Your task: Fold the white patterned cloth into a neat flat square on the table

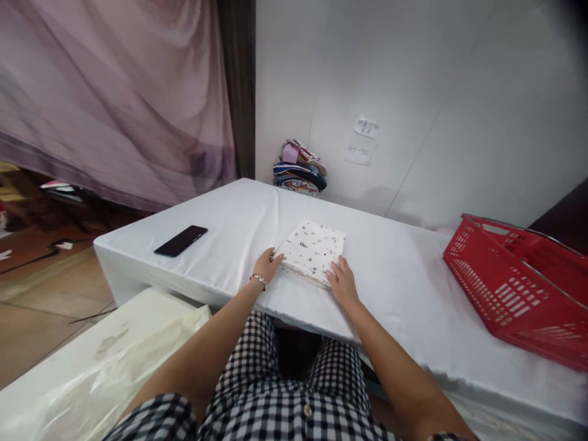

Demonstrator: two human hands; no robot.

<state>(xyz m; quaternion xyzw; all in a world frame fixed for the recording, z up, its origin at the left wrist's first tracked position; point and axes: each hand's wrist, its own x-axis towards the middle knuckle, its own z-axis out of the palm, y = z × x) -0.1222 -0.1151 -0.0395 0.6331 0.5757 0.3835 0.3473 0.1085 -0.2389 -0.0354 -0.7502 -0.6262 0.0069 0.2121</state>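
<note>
Left hand and right hand lie flat and open on the folded cloth's near corners. It rests on the desk, with a phone and basket well apart.

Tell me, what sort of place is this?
Probably a small home or workshop corner set up for folding clothes. A table draped in white cloth stands against a plain wall, with a red basket on it, a stack of folded clothes at the wall, and a folded patterned cloth under both hands.
</note>
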